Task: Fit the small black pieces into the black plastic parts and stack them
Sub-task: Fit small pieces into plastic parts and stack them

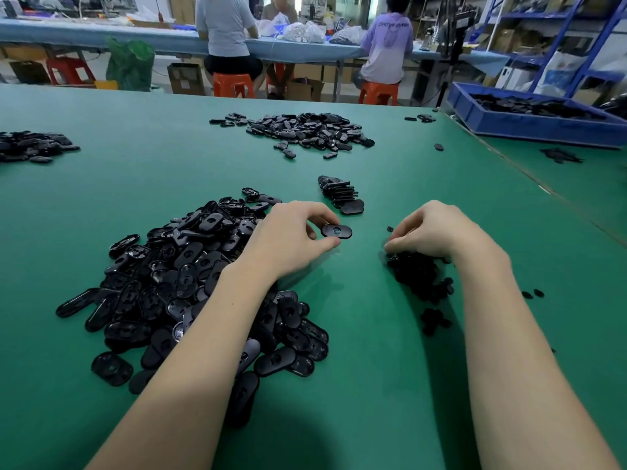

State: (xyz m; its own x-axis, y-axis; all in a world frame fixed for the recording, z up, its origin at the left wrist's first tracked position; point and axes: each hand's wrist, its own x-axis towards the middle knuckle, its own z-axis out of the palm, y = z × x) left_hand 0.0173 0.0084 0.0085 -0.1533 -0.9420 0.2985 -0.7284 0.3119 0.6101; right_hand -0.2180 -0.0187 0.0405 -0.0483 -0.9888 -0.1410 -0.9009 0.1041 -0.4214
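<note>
Head view, taking the big heap of black plastic parts [203, 283] as landmark: just right of its far edge, the left hand [291, 237] pinches one oval part [336, 231] by its end, held level with its hole facing up, probably so a piece can drop in. Further right, the right hand [431, 230] curls its fingertips into the pile of small black pieces [420, 273], apparently picking one; whether it holds any I cannot tell. Beyond the held part lies the finished stack [341, 195].

The right hand's [431, 232] curled fingertips hide whatever they may pinch above the small black pieces [420, 276], which blur into one dark mass. Lower frame edge cuts both forearms.
</note>
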